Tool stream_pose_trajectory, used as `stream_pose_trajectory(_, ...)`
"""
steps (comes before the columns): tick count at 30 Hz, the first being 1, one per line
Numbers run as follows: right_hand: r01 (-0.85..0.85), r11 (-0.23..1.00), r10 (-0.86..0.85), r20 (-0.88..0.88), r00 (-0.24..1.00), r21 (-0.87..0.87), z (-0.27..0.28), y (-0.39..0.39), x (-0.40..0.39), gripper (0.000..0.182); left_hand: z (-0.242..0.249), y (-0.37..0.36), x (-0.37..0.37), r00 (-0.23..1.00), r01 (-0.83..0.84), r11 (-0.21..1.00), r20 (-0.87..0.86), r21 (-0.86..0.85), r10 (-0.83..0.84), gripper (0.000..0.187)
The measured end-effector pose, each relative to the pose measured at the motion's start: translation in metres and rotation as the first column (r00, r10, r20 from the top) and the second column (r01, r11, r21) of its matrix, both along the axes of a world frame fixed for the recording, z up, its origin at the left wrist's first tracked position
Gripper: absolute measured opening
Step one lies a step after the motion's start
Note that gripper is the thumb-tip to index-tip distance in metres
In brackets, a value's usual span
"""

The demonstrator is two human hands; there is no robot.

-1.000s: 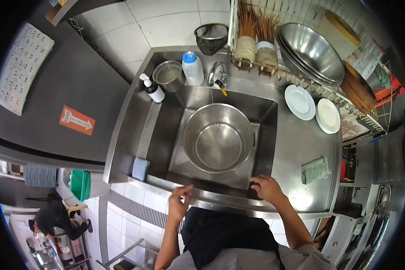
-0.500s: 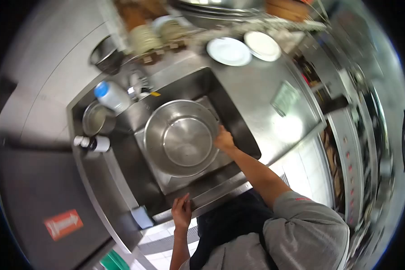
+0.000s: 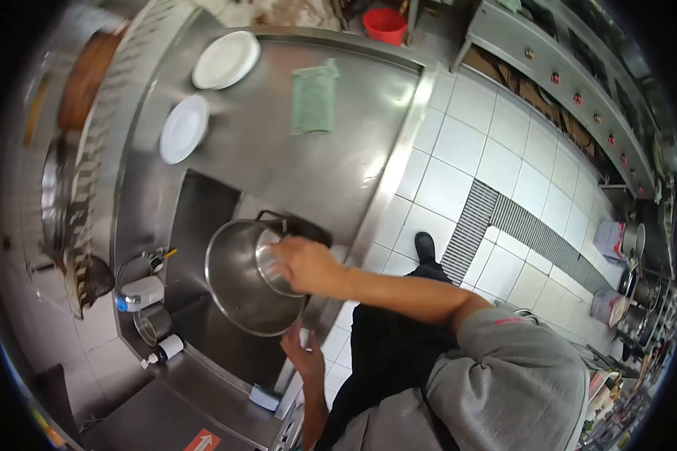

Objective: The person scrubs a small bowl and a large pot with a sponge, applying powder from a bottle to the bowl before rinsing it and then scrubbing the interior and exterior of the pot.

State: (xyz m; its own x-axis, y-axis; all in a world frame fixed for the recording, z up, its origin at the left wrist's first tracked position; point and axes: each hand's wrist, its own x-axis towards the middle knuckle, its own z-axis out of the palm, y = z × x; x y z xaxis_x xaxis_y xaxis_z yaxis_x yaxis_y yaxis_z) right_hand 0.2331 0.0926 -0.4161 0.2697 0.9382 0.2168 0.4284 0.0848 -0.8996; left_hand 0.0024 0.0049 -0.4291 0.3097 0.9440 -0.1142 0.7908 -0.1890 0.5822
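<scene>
A large steel pot [image 3: 237, 282] is tilted in the sink [image 3: 203, 203], its mouth towards the left and its inside base partly visible. My right hand [image 3: 306, 264] lies over the pot's right side, closed, with bent fingers reaching inside the rim; the exact grip is partly hidden. A loop handle [image 3: 272, 216] sticks out at the pot's upper side, apart from that hand. My left hand [image 3: 305, 355] is at the lower rim beside the sink's front edge, fingers apart, fingertips at or very near the rim.
White plates [image 3: 226, 60] and another plate [image 3: 184, 129] lie on the steel counter, near a green cloth [image 3: 314, 99]. By the tap stand a white bottle [image 3: 141, 293], a small pot [image 3: 153, 323] and a pump bottle [image 3: 165, 349]. A sponge [image 3: 264, 398] rests on the sink edge.
The view has swung towards the right. The pot has gone from sitting level in the sink to tilted. My right hand has shifted over its rim, and my left hand has come up to it.
</scene>
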Motion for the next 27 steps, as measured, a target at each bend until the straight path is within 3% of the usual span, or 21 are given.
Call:
stream_pose_trajectory(1,-0.019,0.983,0.039,-0.109,0.993,0.182,0.010,-0.019,0.020,0.031,0.000,0.002,0.016,0.996,0.053,0.996,-0.080,0.067,-0.048,0.038)
stream_pose_trajectory(4,-0.070,0.975,0.121,-0.240,0.963,0.210,-0.015,-0.092,0.095,0.020,-0.017,0.007,0.055,0.973,0.132,0.973,-0.213,0.190,-0.091,0.043)
stream_pose_trajectory(6,0.091,0.984,-0.053,-0.238,0.970,0.152,-0.085,-0.134,0.130,0.019,-0.020,0.003,0.076,0.937,0.179,0.968,-0.331,0.178,-0.113,0.035)
stream_pose_trajectory(7,0.213,0.971,-0.191,-0.186,0.964,0.105,-0.139,-0.152,0.142,0.022,-0.028,0.003,0.078,0.956,0.100,0.984,-0.290,0.146,-0.054,0.033)
stream_pose_trajectory(8,0.255,0.947,-0.313,-0.366,0.877,-0.197,-0.169,-0.178,0.162,0.020,-0.042,0.008,0.084,0.974,0.019,0.991,-0.225,0.131,0.011,0.032)
stream_pose_trajectory(9,0.318,0.897,-0.396,-0.234,0.888,-0.308,-0.215,-0.203,0.177,0.017,-0.052,0.010,0.088,0.977,0.158,0.934,-0.189,0.321,-0.100,0.036)
stream_pose_trajectory(10,0.376,0.760,-0.518,-0.143,0.844,-0.531,-0.247,-0.223,0.191,0.017,-0.052,0.009,0.092,0.972,0.164,0.931,-0.212,0.327,-0.097,0.036)
stream_pose_trajectory(12,0.323,0.652,-0.488,-0.053,0.871,-0.685,-0.302,-0.259,0.212,0.016,-0.043,0.003,0.096,0.965,-0.124,0.978,-0.208,0.167,0.158,0.036)
stream_pose_trajectory(14,0.285,0.663,-0.491,-0.114,0.863,-0.693,-0.337,-0.270,0.219,0.014,-0.051,0.004,0.089,0.971,-0.147,0.963,-0.154,0.224,0.184,0.035)
stream_pose_trajectory(16,0.255,0.666,-0.501,-0.168,0.849,-0.701,-0.356,-0.263,0.217,0.013,-0.055,0.008,0.076,0.976,-0.162,0.948,-0.095,0.274,0.194,0.035)
stream_pose_trajectory(18,0.150,0.790,-0.442,-0.384,0.811,-0.594,-0.362,-0.240,0.209,0.012,-0.055,0.008,0.064,0.960,-0.274,0.933,0.018,0.231,0.278,0.033)
stream_pose_trajectory(22,-0.048,0.942,-0.186,-0.635,0.750,-0.333,-0.356,-0.156,0.184,0.013,-0.047,0.005,0.063,0.946,-0.323,0.932,0.026,0.165,0.323,0.032)
stream_pose_trajectory(25,-0.104,0.969,-0.051,-0.595,0.802,-0.222,-0.357,-0.073,0.156,0.018,-0.052,-0.001,0.064,0.935,-0.348,0.914,0.005,0.209,0.355,0.033)
stream_pose_trajectory(27,0.072,0.952,-0.201,-0.431,0.880,-0.297,-0.368,-0.016,0.133,0.037,-0.055,0.000,0.067,0.943,-0.301,0.907,-0.051,0.293,0.330,0.035)
